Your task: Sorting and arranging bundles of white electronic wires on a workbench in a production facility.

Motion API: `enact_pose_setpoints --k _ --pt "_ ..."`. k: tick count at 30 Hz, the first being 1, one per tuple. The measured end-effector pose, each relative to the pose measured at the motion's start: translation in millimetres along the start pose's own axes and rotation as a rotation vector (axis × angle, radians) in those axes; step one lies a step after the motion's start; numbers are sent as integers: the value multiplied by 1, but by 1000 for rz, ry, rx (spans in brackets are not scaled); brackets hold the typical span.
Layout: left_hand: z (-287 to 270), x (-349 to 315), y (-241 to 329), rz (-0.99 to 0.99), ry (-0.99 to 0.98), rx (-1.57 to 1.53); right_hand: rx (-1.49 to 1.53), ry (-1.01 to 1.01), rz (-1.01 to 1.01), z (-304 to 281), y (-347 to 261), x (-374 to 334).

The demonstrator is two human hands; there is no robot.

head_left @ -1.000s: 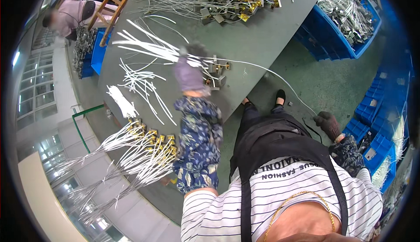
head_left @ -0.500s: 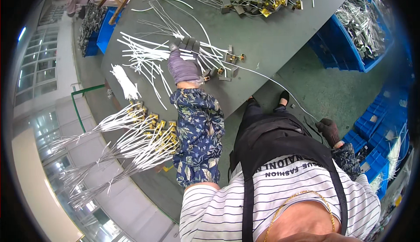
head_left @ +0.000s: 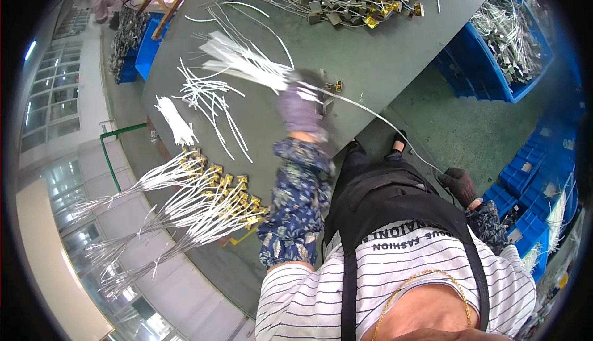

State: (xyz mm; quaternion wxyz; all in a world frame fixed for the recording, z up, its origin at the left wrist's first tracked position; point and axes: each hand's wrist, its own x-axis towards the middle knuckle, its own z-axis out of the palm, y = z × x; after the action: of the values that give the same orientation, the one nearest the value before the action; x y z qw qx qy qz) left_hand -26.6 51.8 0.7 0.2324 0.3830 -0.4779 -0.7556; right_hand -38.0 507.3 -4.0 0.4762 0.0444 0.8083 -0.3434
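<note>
The grey table (head_left: pixel 364 63) spreads across the upper and middle view, its near edge slanting toward the person. Off the table's right side stands a tall blue crate (head_left: pixel 469 75), heaped with wires and small dark pieces, and lower down, also right of the table, are stacked blue bins (head_left: pixel 525 168). On the far part of the table lies a big pile of dark blocks (head_left: pixel 364 1), some with gold faces, their pale leads trailing left. At the table's left edge rest bundles of white wires (head_left: pixel 197 211), gold-coloured ends on the table and thin tails reaching past it. The left hand (head_left: pixel 302 106), gloved in purple-grey, is over the table close to its near edge; it is blurred, but its fingers grasp a bunch of white tubes (head_left: pixel 247 63) fanning out leftward above the table. The right hand (head_left: pixel 458 185), in a dark glove, is off the table beyond its near edge, fingers curled around the end of a long white wire (head_left: pixel 380 116) that crosses that edge from beside the left hand. Loose white tubes (head_left: pixel 210 94) and a tighter clump of short tubes (head_left: pixel 176 122) lie on the table's left part. Smallest is a gold-and-dark component (head_left: pixel 335 86) near the table's near edge, just beside the left hand.
</note>
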Motion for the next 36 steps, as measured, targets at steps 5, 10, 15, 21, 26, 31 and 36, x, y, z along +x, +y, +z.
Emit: enact_pose_setpoints --k 5,10,15,21,26,31,36 --pt "27 -28 -15 -80 41 98 37 22 26 -1 27 15" --pt "1 13 62 76 -2 -306 55 90 147 -10 39 11" --pt "0 20 76 99 61 -344 39 62 79 -10 42 17" --pt "10 11 72 79 80 -375 22 5 81 -17 30 10" --pt "21 -43 -29 653 -358 1018 -5 1 -262 9 -36 25" --pt "12 -48 -19 254 -243 1258 73 -106 -227 17 -106 26" --pt "38 -25 53 43 -7 259 -192 -114 -451 27 -170 44"
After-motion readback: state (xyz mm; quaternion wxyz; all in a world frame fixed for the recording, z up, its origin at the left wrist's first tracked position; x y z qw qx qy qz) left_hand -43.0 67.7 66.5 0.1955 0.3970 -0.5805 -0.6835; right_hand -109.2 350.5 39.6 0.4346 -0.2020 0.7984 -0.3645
